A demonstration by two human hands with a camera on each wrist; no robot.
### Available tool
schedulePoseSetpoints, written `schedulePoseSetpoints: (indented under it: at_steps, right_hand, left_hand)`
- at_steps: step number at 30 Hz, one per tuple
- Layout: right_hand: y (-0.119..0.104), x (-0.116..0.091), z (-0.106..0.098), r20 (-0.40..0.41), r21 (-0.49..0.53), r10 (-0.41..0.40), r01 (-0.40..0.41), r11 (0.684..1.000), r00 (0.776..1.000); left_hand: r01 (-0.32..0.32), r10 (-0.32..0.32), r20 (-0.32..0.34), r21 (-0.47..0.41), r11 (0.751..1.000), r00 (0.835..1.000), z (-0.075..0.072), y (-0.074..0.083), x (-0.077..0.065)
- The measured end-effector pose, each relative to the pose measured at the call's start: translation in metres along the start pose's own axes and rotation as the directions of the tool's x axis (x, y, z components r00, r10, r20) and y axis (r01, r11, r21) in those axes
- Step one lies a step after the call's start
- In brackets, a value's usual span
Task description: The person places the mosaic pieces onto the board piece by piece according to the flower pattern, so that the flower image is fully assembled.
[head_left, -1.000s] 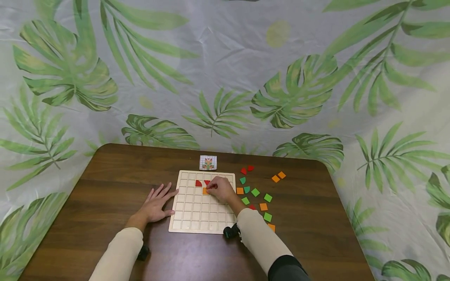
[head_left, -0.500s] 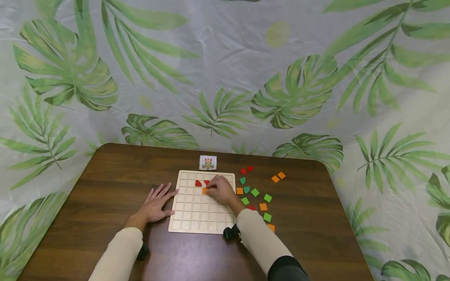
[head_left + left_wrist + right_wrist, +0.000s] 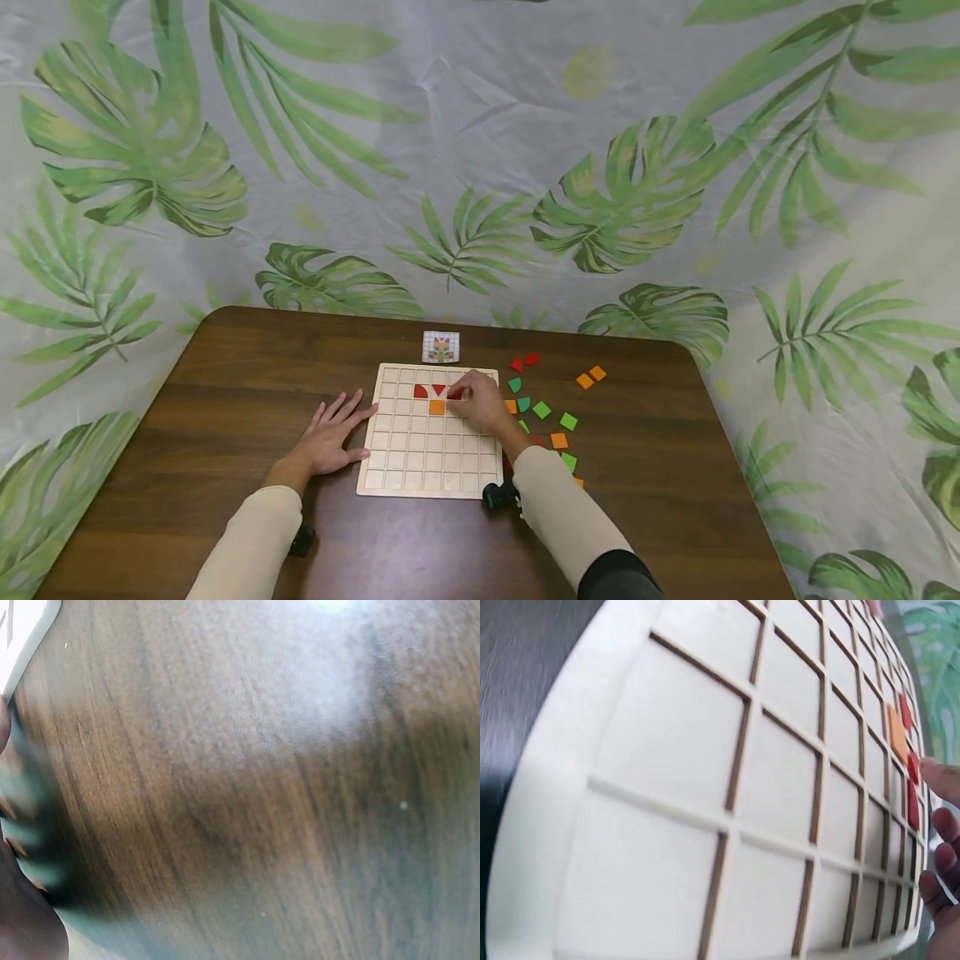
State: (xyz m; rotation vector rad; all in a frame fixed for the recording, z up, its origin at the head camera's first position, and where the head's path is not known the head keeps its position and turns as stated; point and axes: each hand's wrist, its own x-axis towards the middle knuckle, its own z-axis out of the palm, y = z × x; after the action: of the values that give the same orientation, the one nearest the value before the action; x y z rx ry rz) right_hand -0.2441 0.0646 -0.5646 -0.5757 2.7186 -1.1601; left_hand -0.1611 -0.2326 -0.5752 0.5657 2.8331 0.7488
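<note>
A square wooden grid board (image 3: 405, 462) lies on the table. In its upper part sit a red quarter-circle tile (image 3: 421, 392), a red triangle tile (image 3: 438, 389) and, below the triangle, an orange square tile (image 3: 437, 407). My right hand (image 3: 480, 404) is over the board, its fingertips pinching a red tile (image 3: 454, 394) at the cell right of the triangle; the fingers partly hide its shape. The right wrist view shows this red tile (image 3: 913, 804) close to the hand's fingers. My left hand (image 3: 330, 437) rests flat with spread fingers on the table, fingertips at the board's left edge.
A small pattern card (image 3: 441, 347) lies beyond the board. To the right are scattered loose tiles: green squares (image 3: 542, 409), orange squares (image 3: 559, 441), teal rounded pieces (image 3: 514, 385) and red pieces (image 3: 532, 359). A leaf-patterned curtain (image 3: 480, 167) hangs behind the table (image 3: 645, 467).
My right hand has shifted slightly right, from over the orange square to the cell beside the red triangle, uncovering the orange square and triangle. The left hand stays in place.
</note>
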Motion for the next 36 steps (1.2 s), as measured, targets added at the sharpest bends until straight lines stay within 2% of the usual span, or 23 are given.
schedulePoseSetpoints:
  at_steps: [11, 17, 24, 31, 36]
  right_hand:
    - [0.028, -0.019, -0.037, -0.13, 0.068, 0.027, -0.018, 0.998, 0.991]
    - [0.046, -0.03, -0.056, -0.156, 0.058, 0.099, -0.091, 0.994, 0.983]
    - [0.068, -0.046, -0.078, -0.181, 0.047, 0.142, -0.136, 0.99, 0.973]
    - [0.086, -0.064, -0.096, -0.192, 0.029, 0.181, -0.179, 0.983, 0.965]
    - [0.097, -0.078, -0.106, -0.185, 0.041, 0.217, -0.213, 0.976, 0.959]
  left_hand:
    - [0.015, -0.016, 0.021, 0.011, 1.0, 1.0, -0.004, 0.002, 0.0]
    - [0.01, -0.01, 0.017, 0.0, 1.0, 1.0, -0.003, 0.001, 0.0]
    - [-0.011, 0.011, -0.011, -0.006, 1.0, 1.0, -0.002, 0.001, 0.0]
    - [0.015, -0.015, 0.022, -0.001, 1.0, 1.0, -0.006, 0.004, 0.0]
    - [0.012, -0.012, 0.02, -0.002, 1.0, 1.0, -0.004, 0.004, 0.0]
